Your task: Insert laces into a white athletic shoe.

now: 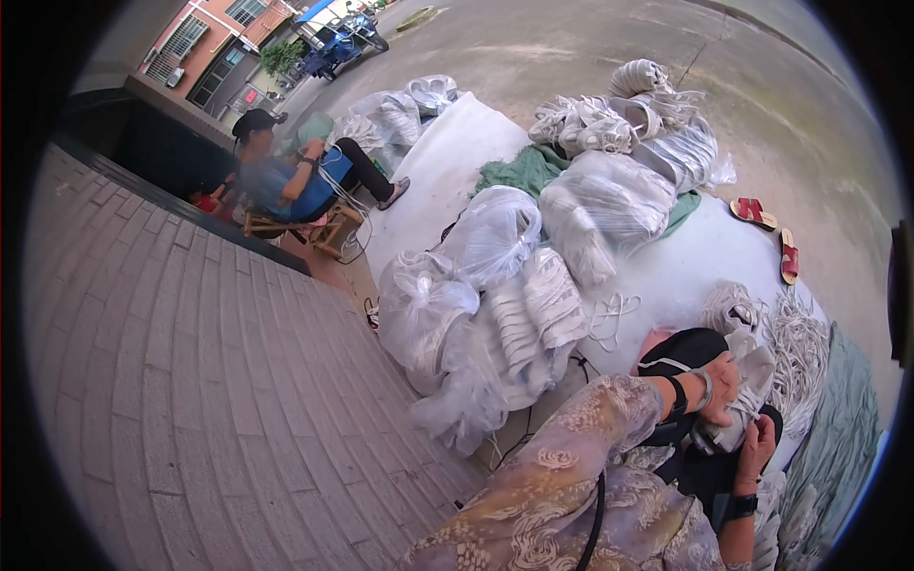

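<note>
On my lap, close to my black-clad knees (700, 347), lies a whitish lace-up shoe (755, 374). My left hand (721, 387) is closed over its near side, with a metal bangle and a black band on the wrist. My right hand (757, 449) pinches at the shoe's right edge, seemingly on a white lace; the fingertips are partly hidden. Just beyond the shoe sits a bundle of similar pale shoes (731, 306). A loose heap of white laces (800, 347) lies to the right of it.
Plastic-bagged shoe bundles (490, 233) and stacked shoe rows (552, 300) cover the white sheet (433, 157) to my left and ahead. Red slippers (788, 255) lie beyond. A green cloth (843, 428) is at right. Another person (286, 181) sits by the brick wall (171, 381).
</note>
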Motion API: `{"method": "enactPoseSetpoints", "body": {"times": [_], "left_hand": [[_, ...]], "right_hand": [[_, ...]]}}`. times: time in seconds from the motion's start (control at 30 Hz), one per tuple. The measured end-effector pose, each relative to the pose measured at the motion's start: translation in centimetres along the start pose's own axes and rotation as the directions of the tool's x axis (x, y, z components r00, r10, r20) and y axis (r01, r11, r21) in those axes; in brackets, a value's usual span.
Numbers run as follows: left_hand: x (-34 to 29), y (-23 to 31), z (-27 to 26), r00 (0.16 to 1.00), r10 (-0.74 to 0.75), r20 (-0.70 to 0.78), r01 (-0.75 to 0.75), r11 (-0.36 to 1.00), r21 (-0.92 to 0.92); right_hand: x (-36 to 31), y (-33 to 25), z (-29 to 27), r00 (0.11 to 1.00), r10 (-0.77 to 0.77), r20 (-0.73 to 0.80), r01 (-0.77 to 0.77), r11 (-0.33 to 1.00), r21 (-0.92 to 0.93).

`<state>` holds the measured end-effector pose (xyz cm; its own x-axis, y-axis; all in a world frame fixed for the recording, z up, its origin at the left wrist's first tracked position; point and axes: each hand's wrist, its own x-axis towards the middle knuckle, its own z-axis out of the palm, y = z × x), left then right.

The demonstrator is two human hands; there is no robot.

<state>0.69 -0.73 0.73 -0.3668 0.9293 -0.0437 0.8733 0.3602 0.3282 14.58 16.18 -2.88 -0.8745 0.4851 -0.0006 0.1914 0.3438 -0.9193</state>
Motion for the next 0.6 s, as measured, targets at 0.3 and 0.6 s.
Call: {"method": "enactPoseSetpoints", "body": {"times": [0.3, 0.6], "left_hand": [[-0.3, -0.1, 0.2, 0.991, 0.016, -0.133, -0.017, 1.000, -0.005], [-0.4, 0.1, -0.3, 0.994, -0.003, -0.112, 0.004, 1.000, 0.013]], "right_hand": [[0.0, -0.4, 0.5, 0.997, -0.044, -0.059, 0.037, 0.992, -0.117], [-0.2, 0.1, 0.5, 0.993, -0.078, -0.083, 0.066, 0.988, -0.138]]}}
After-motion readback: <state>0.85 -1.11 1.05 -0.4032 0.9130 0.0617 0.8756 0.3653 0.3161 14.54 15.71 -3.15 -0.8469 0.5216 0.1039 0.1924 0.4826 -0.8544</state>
